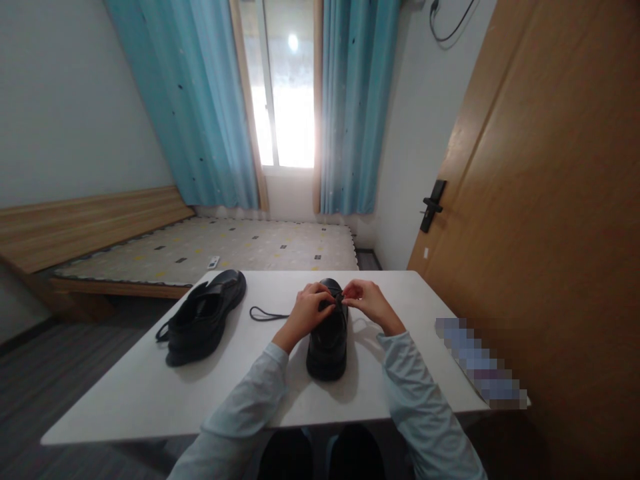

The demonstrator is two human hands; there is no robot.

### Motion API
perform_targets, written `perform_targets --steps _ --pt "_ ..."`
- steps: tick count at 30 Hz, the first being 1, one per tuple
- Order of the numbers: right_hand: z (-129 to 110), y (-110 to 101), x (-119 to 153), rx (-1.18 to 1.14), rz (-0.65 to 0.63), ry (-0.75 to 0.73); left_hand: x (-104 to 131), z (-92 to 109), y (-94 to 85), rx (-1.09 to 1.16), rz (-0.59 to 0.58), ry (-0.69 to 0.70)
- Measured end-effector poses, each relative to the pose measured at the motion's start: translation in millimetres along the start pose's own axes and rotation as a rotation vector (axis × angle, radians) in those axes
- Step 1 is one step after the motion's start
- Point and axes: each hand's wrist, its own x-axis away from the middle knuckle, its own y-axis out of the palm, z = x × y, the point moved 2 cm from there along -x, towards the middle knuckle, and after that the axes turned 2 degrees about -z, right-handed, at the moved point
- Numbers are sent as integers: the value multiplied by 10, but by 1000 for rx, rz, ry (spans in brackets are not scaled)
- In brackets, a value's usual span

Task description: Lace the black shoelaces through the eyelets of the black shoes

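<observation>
A black lace-up shoe [327,353] stands upright on the white table in front of me, heel towards me. Over its lacing, my left hand [311,308] is closed, thumb and fingers pinched on the shoelace. From the other side my right hand [369,301] pinches the lace too, its fingertips close to those of the left. A dark looped length of shoelace [267,314] lies on the table left of my left wrist. My fingers partly hide the front of the shoe. Farther left rests a second black shoe [207,320], turned at an angle, apart from both hands.
The white table [135,400] reaches from my lap towards a bed [250,241]. A small white remote-like object [213,263] lies on the bed. Along the table's right edge is a blurred-out item [480,367]. A wooden door [540,200] stands close on the right.
</observation>
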Motion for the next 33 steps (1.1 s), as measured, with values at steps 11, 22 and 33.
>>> perform_targets --steps 11,22,33 --pt "85 33 -30 463 178 -49 -9 48 -13 -76 49 53" --pt "-99 -49 21 336 333 -2 -6 31 -164 141 257 -155" --pt "-23 20 8 264 122 58 -27 -197 -310 961 477 -377"
